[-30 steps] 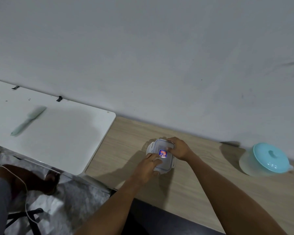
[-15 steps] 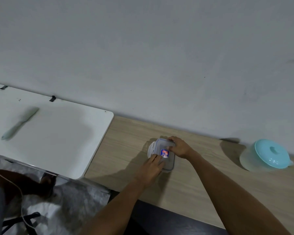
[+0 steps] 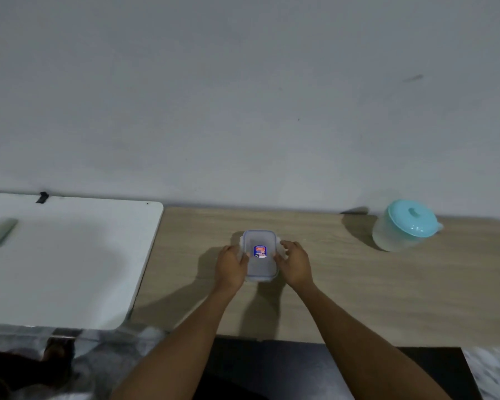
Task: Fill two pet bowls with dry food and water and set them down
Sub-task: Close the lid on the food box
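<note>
The lidded clear container (image 3: 259, 265) is sitting on the wooden counter (image 3: 358, 284), roughly mid-way along it, showing a red-and-blue sticker on top. The left grip (image 3: 231, 267) is clasping its left side and the right grip (image 3: 295, 264) is curling round its right side. A teal-lidded pitcher (image 3: 406, 226) is standing well apart, far right by the wall. A white counter (image 3: 70, 261) is butting up on the left.

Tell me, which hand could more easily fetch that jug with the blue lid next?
Right, probably. The jug stands far to the right on the table, on the side of the right hand. The left hand would have to cross over the container that both hands hold.
</note>
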